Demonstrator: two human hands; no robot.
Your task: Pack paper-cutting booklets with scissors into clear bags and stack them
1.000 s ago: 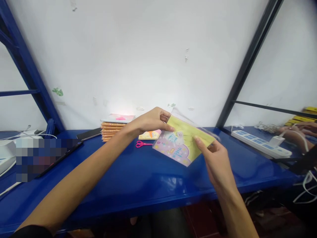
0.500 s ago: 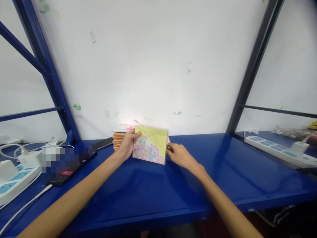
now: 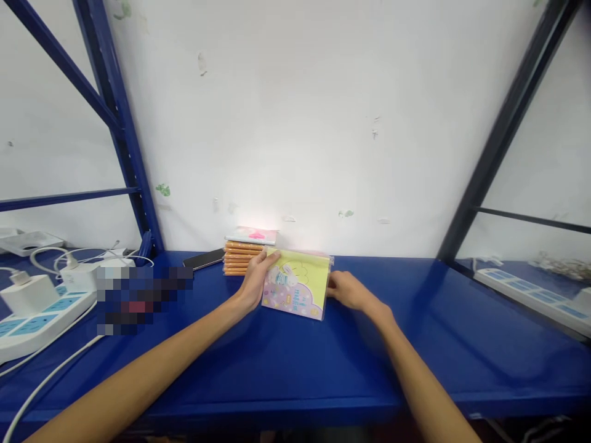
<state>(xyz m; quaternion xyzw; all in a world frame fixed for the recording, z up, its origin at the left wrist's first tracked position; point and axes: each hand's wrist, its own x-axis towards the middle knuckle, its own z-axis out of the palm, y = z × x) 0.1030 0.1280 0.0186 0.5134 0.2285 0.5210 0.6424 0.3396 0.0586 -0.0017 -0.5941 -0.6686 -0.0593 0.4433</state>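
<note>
A flat yellow-and-purple booklet (image 3: pixel 295 289) in clear plastic wrap stands tilted up above the blue tabletop, its cover with a rabbit drawing facing me. My left hand (image 3: pixel 255 277) grips its left edge, thumb across the front and the other fingers behind. At the right edge, the curled fingers of my right hand (image 3: pixel 344 289) pinch the booklet's side; their tips are partly hidden behind it. Just behind my left hand sits a stack of orange-edged wrapped packs (image 3: pixel 240 255), with a pale pack (image 3: pixel 249 235) bearing a pink mark on top.
A black flat device (image 3: pixel 203 259) lies left of the stack. White power strips with plugs and cables (image 3: pixel 50 314) occupy the left side, beside a blurred-out dark object (image 3: pixel 143 301). Another power strip (image 3: pixel 530 301) lies at far right. Blue metal posts (image 3: pixel 124 123) and a white wall (image 3: pixel 295 123) bound the table.
The booklet has come slightly down and toward me, away from the stack, with both hands moving along with it. More of the stack and its top pack shows. The camera view has shifted left.
</note>
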